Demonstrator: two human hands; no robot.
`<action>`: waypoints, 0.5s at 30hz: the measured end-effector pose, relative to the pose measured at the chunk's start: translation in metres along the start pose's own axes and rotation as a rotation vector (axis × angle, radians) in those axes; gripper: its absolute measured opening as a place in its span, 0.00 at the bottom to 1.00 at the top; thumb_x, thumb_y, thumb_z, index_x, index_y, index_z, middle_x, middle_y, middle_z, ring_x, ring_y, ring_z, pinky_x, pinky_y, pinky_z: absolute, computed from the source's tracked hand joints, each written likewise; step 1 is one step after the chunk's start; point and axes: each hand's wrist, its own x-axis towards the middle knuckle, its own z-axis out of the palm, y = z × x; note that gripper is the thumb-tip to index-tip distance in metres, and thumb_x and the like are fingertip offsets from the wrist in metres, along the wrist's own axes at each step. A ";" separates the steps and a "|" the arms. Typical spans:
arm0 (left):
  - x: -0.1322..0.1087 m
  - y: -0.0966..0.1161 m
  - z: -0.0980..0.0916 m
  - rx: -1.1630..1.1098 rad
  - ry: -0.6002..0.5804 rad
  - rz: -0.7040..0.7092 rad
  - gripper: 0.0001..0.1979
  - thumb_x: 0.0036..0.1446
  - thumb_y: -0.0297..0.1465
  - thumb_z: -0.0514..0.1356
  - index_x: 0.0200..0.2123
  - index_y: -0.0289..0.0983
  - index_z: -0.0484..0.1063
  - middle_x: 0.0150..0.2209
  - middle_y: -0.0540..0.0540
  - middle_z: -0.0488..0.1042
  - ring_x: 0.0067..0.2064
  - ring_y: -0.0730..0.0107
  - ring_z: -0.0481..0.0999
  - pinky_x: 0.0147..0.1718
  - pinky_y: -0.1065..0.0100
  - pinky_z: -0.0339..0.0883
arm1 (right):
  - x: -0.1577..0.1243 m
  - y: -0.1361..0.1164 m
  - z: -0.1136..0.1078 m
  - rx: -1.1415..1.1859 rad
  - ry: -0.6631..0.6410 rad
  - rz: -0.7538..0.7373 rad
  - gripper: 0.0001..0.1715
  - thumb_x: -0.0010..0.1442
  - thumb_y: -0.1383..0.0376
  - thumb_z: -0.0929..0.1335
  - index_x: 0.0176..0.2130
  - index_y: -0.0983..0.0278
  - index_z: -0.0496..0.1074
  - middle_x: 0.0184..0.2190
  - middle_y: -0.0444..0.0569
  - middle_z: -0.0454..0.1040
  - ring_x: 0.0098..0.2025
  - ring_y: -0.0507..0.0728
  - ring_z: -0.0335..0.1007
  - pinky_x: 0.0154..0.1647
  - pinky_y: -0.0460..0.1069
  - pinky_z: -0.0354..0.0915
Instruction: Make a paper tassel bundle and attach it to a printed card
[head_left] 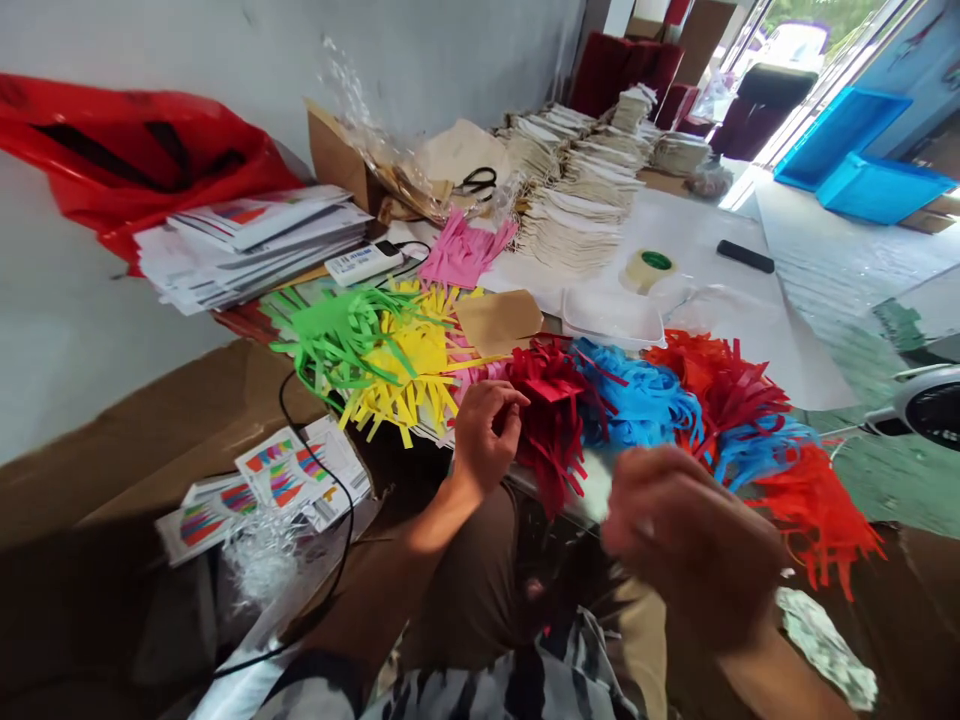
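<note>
My left hand (487, 432) is over the front edge of the table, its fingers curled in toward the thumb. Whatever they pinch, if anything, is too small to make out. Just right of it lies a bundle of dark red fringed strips (551, 405). My right hand (686, 535) is raised closer to the camera and smeared by motion, so its fingers do not show clearly. Behind it are blue fringed strips (637, 395) and orange-red ones (821, 510). Yellow (405, 365) and green fringed strips (337, 330) lie to the left of my left hand.
Stacks of pale stringed sheets (574, 190) fill the back. Nearer are pink strips (465, 248), brown card (499, 320), a clear tray (611, 315), a tape roll (649, 268), scissors (478, 182) and a black phone (745, 256). A black cable (349, 480) hangs at left; a fan (930, 410) stands right.
</note>
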 end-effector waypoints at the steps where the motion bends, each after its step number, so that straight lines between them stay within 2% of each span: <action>1: 0.000 0.001 0.000 -0.003 0.003 -0.002 0.08 0.65 0.24 0.60 0.39 0.40 0.78 0.41 0.45 0.79 0.47 0.63 0.78 0.51 0.60 0.72 | 0.012 0.017 0.006 -0.146 0.084 -0.081 0.06 0.65 0.59 0.76 0.34 0.53 0.81 0.34 0.48 0.80 0.36 0.60 0.77 0.41 0.57 0.73; 3: -0.001 0.003 0.001 -0.010 0.007 -0.006 0.08 0.65 0.23 0.59 0.39 0.40 0.78 0.42 0.45 0.79 0.48 0.62 0.78 0.51 0.60 0.72 | 0.034 0.053 0.019 -0.449 0.149 -0.185 0.03 0.66 0.60 0.75 0.38 0.55 0.81 0.38 0.50 0.81 0.41 0.61 0.78 0.47 0.58 0.71; 5: -0.001 0.005 0.001 -0.018 0.007 -0.008 0.09 0.65 0.22 0.59 0.40 0.40 0.78 0.42 0.45 0.79 0.48 0.62 0.78 0.51 0.60 0.71 | 0.050 0.085 0.027 -0.625 0.085 -0.207 0.07 0.68 0.61 0.74 0.46 0.58 0.82 0.44 0.53 0.81 0.45 0.63 0.79 0.48 0.58 0.69; 7: -0.001 0.005 0.000 -0.021 0.000 -0.006 0.09 0.65 0.22 0.60 0.40 0.40 0.78 0.42 0.45 0.79 0.48 0.62 0.78 0.51 0.60 0.71 | 0.060 0.106 0.031 -0.724 0.036 -0.240 0.09 0.70 0.63 0.72 0.47 0.59 0.83 0.43 0.53 0.82 0.46 0.63 0.79 0.49 0.58 0.66; 11: 0.001 0.002 -0.003 -0.014 -0.009 -0.001 0.09 0.66 0.22 0.60 0.41 0.40 0.79 0.43 0.45 0.80 0.49 0.62 0.78 0.53 0.60 0.70 | 0.070 0.116 0.027 -0.751 0.011 -0.323 0.10 0.72 0.64 0.71 0.40 0.58 0.85 0.37 0.49 0.83 0.42 0.60 0.78 0.47 0.56 0.63; 15: 0.008 0.000 -0.004 -0.006 -0.031 -0.005 0.08 0.68 0.26 0.62 0.46 0.41 0.80 0.46 0.45 0.80 0.51 0.61 0.78 0.54 0.59 0.70 | 0.081 0.111 0.018 -0.698 -0.024 -0.293 0.09 0.69 0.61 0.73 0.36 0.59 0.83 0.34 0.48 0.80 0.39 0.58 0.76 0.42 0.54 0.63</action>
